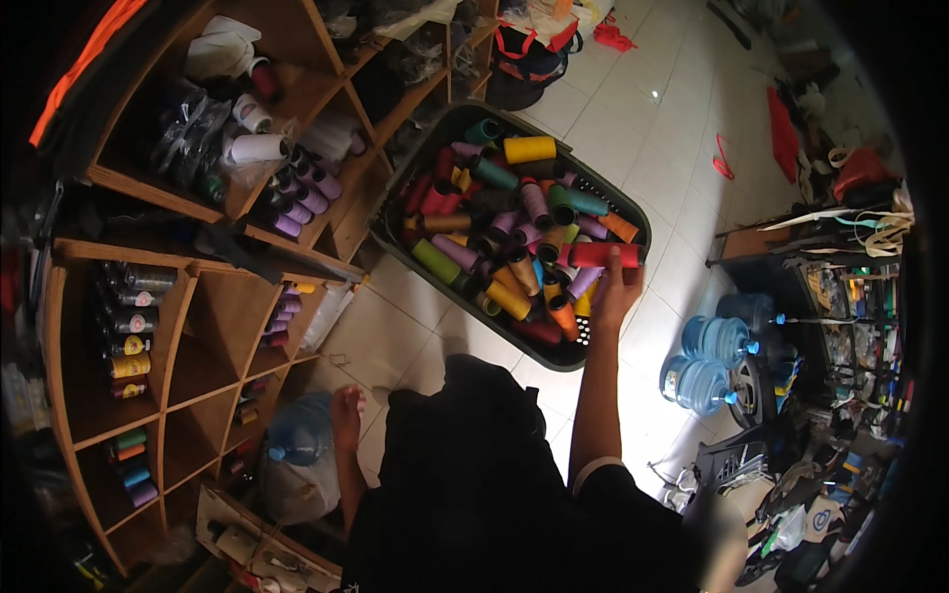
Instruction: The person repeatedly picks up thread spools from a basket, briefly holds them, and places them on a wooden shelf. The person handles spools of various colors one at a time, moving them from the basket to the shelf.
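Observation:
My right hand (620, 289) reaches over the right side of a dark green plastic basket (387, 227), its fingers closed on a red thread spool (591, 255). Loose spools of many colours fill the basket, among them a yellow spool (530, 149) near the far rim, a lime green spool (436, 260) at the left and an orange spool (563, 318) near the front. My left hand (346, 413) hangs low at my left side, away from the basket, holding nothing visible. Its fingers are loosely bent and apart.
Wooden cubbyhole shelves (176, 341) with spools in some compartments stand at the left. A large blue water bottle (301, 432) is on the floor beside them. More water bottles (714, 341) lie at the right, by a cluttered rack (840, 287). Bags (532, 49) sit at the far end.

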`<state>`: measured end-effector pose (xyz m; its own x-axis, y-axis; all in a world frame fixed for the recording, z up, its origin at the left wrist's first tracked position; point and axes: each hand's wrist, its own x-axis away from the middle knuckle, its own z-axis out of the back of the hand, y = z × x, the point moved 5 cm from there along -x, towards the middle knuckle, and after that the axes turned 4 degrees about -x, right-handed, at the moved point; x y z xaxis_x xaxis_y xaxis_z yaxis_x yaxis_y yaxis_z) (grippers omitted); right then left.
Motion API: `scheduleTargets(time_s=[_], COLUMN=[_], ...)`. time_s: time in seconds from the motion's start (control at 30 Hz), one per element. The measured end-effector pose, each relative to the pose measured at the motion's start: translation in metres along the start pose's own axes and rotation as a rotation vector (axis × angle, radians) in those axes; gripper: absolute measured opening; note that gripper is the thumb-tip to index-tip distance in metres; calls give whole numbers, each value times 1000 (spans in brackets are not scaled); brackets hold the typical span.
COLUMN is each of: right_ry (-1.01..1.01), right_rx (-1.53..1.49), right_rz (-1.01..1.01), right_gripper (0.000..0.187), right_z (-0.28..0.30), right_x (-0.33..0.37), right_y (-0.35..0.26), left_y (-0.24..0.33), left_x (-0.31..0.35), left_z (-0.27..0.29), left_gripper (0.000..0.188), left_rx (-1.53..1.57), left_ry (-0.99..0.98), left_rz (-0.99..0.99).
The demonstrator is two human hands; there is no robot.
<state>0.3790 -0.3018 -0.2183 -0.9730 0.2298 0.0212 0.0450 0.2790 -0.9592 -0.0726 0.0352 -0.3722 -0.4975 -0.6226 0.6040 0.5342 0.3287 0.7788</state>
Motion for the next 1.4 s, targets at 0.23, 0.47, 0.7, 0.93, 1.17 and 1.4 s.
scheduleTargets(time_s=[0.23, 0.47, 0.7, 0.93, 1.17, 1.4], right_ry=[-632, -988, -1091, -1111, -1083, -1022], right_rx=[-303, -317, -290, -143, -130, -16], right_rz=[-428, -451, -390, -311, -225, 40], right_gripper=[42, 58, 62, 48, 46, 44], right_z=[-134, -190, -207, -215, -215, -213], right_x=[112, 168, 198, 217, 218, 218], right_y=[-49, -89, -105, -116, -130, -147], left_y=[290, 341, 325, 326, 316, 317], left_x=[76, 116, 111, 124, 124, 130], left_z=[-104, -115, -103, -108, -107, -111], left_gripper=[30, 35, 35, 50, 53, 55], left_rx=[95, 272, 692, 938, 1027, 929], left_ry=[-323, -476, -558, -642, -737, -632], left_rz=[-425, -605, -477, -314, -279, -303])
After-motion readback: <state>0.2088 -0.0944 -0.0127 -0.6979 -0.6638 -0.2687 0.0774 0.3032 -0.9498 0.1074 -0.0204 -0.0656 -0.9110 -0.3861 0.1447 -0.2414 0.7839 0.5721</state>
